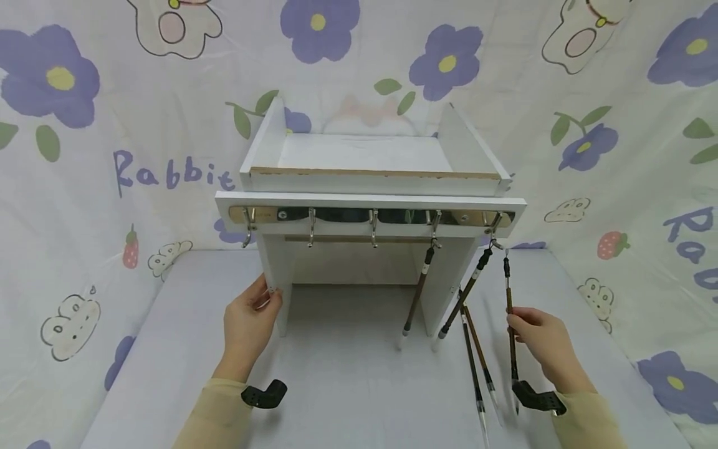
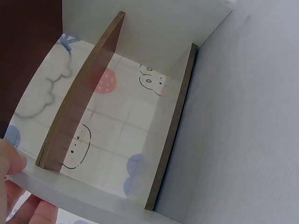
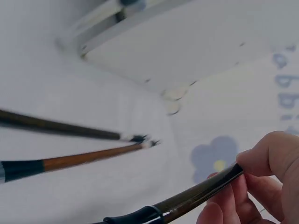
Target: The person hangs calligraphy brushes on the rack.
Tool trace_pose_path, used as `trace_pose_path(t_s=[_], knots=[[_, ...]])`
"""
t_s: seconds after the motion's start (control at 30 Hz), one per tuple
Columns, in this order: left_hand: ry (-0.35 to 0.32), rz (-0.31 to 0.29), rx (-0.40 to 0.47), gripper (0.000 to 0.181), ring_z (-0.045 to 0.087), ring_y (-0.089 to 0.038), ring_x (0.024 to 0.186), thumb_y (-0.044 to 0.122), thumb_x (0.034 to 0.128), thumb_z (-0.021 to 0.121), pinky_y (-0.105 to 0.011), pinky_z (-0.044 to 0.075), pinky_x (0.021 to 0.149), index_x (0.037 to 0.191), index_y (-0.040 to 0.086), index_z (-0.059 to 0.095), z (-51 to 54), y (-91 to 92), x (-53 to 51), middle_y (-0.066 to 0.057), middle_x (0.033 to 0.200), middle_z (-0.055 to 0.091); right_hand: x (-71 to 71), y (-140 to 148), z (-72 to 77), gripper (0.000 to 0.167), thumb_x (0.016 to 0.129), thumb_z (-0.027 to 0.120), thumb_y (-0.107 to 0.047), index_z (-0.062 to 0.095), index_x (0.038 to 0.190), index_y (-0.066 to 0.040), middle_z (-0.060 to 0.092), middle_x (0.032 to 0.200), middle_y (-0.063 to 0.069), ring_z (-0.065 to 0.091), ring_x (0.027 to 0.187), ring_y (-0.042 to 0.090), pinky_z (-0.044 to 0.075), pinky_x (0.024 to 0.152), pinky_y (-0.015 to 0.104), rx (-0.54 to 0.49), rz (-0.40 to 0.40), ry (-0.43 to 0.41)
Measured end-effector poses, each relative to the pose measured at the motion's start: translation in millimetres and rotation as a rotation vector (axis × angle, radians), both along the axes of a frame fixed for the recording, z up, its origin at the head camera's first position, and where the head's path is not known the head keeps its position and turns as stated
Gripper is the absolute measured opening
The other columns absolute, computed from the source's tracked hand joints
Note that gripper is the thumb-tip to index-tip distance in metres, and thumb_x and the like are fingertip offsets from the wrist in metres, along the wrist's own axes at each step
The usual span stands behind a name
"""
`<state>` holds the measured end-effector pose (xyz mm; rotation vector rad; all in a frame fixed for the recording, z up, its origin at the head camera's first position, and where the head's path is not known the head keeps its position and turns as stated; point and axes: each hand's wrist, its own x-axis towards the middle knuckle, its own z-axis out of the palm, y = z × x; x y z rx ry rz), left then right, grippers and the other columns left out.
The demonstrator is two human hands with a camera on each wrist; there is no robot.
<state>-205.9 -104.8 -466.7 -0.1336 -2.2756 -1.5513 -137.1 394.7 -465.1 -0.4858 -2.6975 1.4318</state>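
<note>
A white wooden shelf [image 1: 370,202] carries a metal hook rail [image 1: 343,215] along its front. My left hand [image 1: 249,324] holds the front edge of the shelf's left side panel [image 1: 273,265], with the thumb on one face and fingers on the other. My right hand [image 1: 544,340] pinches the handle of an ink brush [image 1: 508,299], which stands nearly upright, tip down. Its top loop is just right of the last hook [image 1: 495,231], seemingly apart from it. Two more brushes hang tilted, one brush [image 1: 421,287] from the fourth hook, another brush [image 1: 465,293] from the last.
Two ink brushes, one dark [image 1: 472,358] and one brown [image 1: 481,349], lie side by side on the white tabletop [image 1: 359,386], right of the shelf. A patterned cloth [image 1: 359,75] hangs behind. The shelf has an open tray [image 1: 364,153] on top.
</note>
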Motion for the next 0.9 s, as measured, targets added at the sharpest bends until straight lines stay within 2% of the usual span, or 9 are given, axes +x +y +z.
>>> trace_pose_path(t_s=[0.13, 0.37, 0.53, 0.77, 0.9], knots=[[-0.021, -0.002, 0.003, 0.041, 0.066, -0.014, 0.101, 0.018, 0.0916, 0.066, -0.019, 0.055, 0.077, 0.133, 0.015, 0.061, -2.0, -0.2, -0.1, -0.001, 0.122, 0.065, 9.0, -4.8, 16.5, 0.05, 0.096, 0.058, -0.038, 0.058, 0.128, 0.0, 0.067, 0.114, 0.011, 0.062, 0.086, 0.01, 0.055, 0.073, 0.025, 0.005, -0.013, 0.056], [0.013, 0.003, -0.003, 0.041, 0.066, -0.015, 0.1, 0.015, 0.091, 0.066, -0.02, 0.055, 0.077, 0.132, 0.013, 0.061, -1.0, -0.2, 0.4, -0.002, 0.122, 0.065, 20.2, -21.4, 50.5, 0.043, 0.094, 0.063, -0.038, 0.062, 0.121, -0.004, 0.069, 0.101, -0.007, 0.061, 0.082, 0.011, 0.051, 0.068, 0.019, -0.011, -0.093, 0.206], [0.009, 0.004, -0.01, 0.041, 0.066, -0.015, 0.1, 0.015, 0.0913, 0.066, -0.02, 0.055, 0.078, 0.132, 0.013, 0.061, 0.2, -0.1, 1.2, -0.002, 0.122, 0.065, 25.1, -33.7, 68.3, 0.035, 0.094, 0.065, -0.031, 0.063, 0.117, -0.005, 0.069, 0.101, -0.004, 0.06, 0.082, 0.011, 0.052, 0.069, 0.016, -0.051, -0.132, 0.305], [0.008, 0.001, -0.014, 0.042, 0.066, -0.015, 0.101, 0.015, 0.0913, 0.066, -0.021, 0.055, 0.079, 0.133, 0.013, 0.06, 0.9, 0.2, 1.3, -0.002, 0.123, 0.065, 28.3, -45.2, 78.4, 0.028, 0.093, 0.066, -0.025, 0.065, 0.113, -0.005, 0.068, 0.1, 0.0, 0.06, 0.08, 0.013, 0.052, 0.068, 0.015, -0.05, -0.197, 0.424], [0.009, -0.002, -0.008, 0.042, 0.066, -0.016, 0.101, 0.015, 0.0912, 0.066, -0.022, 0.055, 0.079, 0.133, 0.013, 0.06, 0.8, 0.1, 1.2, -0.002, 0.123, 0.064, 30.8, -50.7, 82.3, 0.023, 0.092, 0.067, -0.017, 0.064, 0.109, -0.002, 0.068, 0.1, 0.002, 0.062, 0.082, 0.015, 0.053, 0.07, 0.014, -0.11, -0.181, 0.499]])
